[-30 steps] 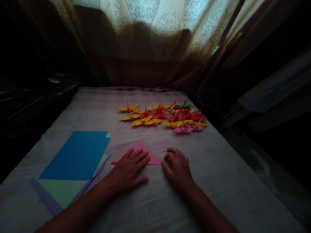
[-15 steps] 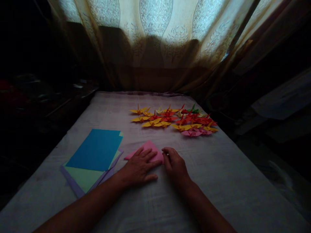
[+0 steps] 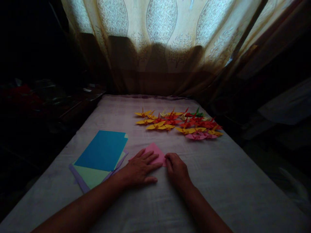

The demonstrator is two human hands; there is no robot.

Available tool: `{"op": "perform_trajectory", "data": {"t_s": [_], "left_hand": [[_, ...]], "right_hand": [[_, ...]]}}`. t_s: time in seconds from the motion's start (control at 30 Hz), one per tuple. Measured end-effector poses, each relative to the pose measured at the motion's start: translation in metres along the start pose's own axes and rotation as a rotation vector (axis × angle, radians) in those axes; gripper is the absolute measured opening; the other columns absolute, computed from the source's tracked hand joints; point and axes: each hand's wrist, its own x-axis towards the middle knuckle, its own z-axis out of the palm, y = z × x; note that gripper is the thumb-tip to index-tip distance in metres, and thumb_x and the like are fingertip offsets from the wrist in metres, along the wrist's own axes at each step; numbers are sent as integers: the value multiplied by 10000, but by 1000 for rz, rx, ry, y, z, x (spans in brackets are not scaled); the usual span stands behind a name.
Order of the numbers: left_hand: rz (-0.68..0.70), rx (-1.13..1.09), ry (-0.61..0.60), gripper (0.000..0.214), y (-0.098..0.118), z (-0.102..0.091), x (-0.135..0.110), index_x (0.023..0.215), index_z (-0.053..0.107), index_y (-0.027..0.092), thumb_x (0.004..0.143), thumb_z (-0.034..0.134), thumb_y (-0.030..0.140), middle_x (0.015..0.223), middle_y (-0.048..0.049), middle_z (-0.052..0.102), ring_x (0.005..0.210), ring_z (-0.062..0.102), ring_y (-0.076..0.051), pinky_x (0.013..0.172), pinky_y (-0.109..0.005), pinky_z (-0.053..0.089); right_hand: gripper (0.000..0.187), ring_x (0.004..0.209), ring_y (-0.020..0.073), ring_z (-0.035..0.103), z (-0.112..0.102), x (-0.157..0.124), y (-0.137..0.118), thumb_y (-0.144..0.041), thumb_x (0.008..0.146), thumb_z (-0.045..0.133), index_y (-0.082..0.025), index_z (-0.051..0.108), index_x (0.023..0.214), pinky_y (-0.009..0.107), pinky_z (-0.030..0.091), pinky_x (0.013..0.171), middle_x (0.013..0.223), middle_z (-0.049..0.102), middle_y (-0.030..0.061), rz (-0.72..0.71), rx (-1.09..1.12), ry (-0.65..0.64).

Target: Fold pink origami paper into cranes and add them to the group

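Observation:
A pink folded paper triangle (image 3: 156, 152) lies on the cloth-covered surface (image 3: 230, 181) in front of me. My left hand (image 3: 139, 169) rests flat on its left part, fingers stretched out over the paper. My right hand (image 3: 177, 168) sits at the paper's right corner with fingers curled down, pressing or pinching the edge. Beyond the hands lies a cluster of several folded paper cranes (image 3: 179, 124) in yellow, orange, red, pink and green.
A stack of paper sheets (image 3: 103, 152), blue on top with green and purple below, lies to the left of my hands. A patterned curtain (image 3: 160, 38) hangs behind the surface. Dark furniture stands to the left and right.
My right hand has moved left to the paper's right corner, close to my left hand. The pink paper looks narrower than before. The camera view has tilted up a little.

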Motion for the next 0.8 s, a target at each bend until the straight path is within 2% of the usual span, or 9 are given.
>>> {"op": "perform_trajectory", "data": {"t_s": [0.23, 0.5, 0.63, 0.8], "left_hand": [[-45, 64, -119, 666, -17, -21, -26, 1493, 336, 345, 918, 407, 673, 1581, -108, 281, 1462, 225, -337, 1160, -579, 59], [-158, 178, -155, 636, -28, -43, -66, 1460, 405, 343, 913, 423, 667, 1566, -115, 315, 1461, 224, -344, 1151, -586, 25], [-178, 233, -140, 608, -30, -48, -76, 1447, 431, 337, 919, 443, 638, 1557, -103, 345, 1457, 243, -332, 1155, -569, 31], [-169, 307, -51, 579, -37, -48, -88, 1407, 485, 354, 902, 480, 638, 1529, -79, 406, 1446, 280, -308, 1162, -550, 42]], "right_hand": [[181, 745, 184, 624, -1, 0, -1, -162, 857, 408, -204, 584, 856, 288, 480, 700, 824, 647, 58, 22, 19, -10], [178, 737, 185, 628, -5, 1, -1, -182, 850, 409, -207, 585, 846, 283, 486, 691, 815, 649, 61, 1, 49, -14], [169, 732, 187, 627, -4, 1, -1, -201, 846, 417, -207, 586, 834, 286, 485, 687, 812, 649, 61, 16, 67, -15], [184, 732, 195, 630, -1, 0, -1, -219, 831, 413, -202, 596, 825, 300, 488, 695, 813, 658, 69, 23, 107, 8]]}}
